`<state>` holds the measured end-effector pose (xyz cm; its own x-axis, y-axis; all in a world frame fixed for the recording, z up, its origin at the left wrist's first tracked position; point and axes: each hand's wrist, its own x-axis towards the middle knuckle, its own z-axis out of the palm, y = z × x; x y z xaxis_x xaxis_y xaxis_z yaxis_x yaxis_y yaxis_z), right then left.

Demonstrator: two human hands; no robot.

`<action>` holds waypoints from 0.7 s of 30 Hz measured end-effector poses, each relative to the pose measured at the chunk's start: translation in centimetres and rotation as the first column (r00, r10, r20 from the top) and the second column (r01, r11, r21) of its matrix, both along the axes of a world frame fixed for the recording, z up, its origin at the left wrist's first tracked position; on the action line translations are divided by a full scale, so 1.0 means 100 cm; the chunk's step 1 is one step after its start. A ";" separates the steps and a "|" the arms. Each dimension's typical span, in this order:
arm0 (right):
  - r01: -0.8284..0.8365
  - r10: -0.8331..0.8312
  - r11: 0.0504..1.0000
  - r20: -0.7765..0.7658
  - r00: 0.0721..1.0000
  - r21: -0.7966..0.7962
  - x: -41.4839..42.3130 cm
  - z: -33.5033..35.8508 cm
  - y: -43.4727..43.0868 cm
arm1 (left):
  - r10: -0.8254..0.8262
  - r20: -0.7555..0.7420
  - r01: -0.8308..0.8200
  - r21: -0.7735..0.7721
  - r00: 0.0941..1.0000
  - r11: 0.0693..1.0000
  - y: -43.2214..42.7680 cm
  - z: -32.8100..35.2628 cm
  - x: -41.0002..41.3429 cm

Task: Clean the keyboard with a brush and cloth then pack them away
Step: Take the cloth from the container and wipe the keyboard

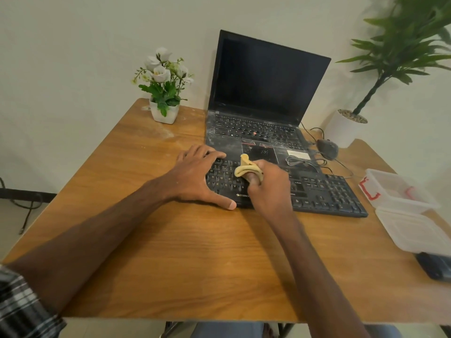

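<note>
A black external keyboard (324, 191) lies on the wooden table (185, 259) in front of a dusty open laptop (258, 128). My left hand (197, 176) rests flat on the keyboard's left end, fingers spread, thumb along its front edge. My right hand (268, 189) grips a folded yellow cloth (246, 168) and holds it down on the keys near the keyboard's middle. No brush is in view.
A clear plastic box (400, 191) with red clips stands at the right, its lid (412, 230) lying in front of it. A black mouse (327, 147) with its cable lies beside the laptop. A small flower pot (163, 111) stands at the back left. A dark object (434, 264) lies at the right edge.
</note>
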<state>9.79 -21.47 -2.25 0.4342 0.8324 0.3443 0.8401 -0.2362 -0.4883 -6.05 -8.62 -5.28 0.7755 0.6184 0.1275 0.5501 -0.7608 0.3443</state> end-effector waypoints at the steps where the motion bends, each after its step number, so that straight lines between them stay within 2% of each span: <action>1: -0.031 0.031 0.999 -0.061 0.998 -0.007 0.002 0.003 0.001 | 0.002 -0.003 -0.002 -0.001 1.000 1.000 0.000 0.000 0.000; 4: -0.040 0.037 0.999 -0.208 0.978 -0.014 0.022 0.017 -0.003 | 0.002 -0.010 -0.002 -0.013 1.000 1.000 0.001 0.000 -0.001; 9: 0.082 -0.082 0.997 -0.048 0.995 -0.015 0.040 0.015 -0.012 | -0.008 0.000 0.008 -0.022 1.000 1.000 0.003 -0.001 -0.001; 17: -0.024 0.023 1.000 0.093 0.995 0.012 -0.016 -0.007 0.012 | -0.011 0.028 0.011 0.007 1.000 1.000 0.001 -0.003 -0.001; 21: -0.125 0.126 0.992 -0.061 0.990 0.026 -0.015 0.001 0.014 | -0.022 0.028 0.022 0.020 0.999 1.000 0.002 -0.003 -0.001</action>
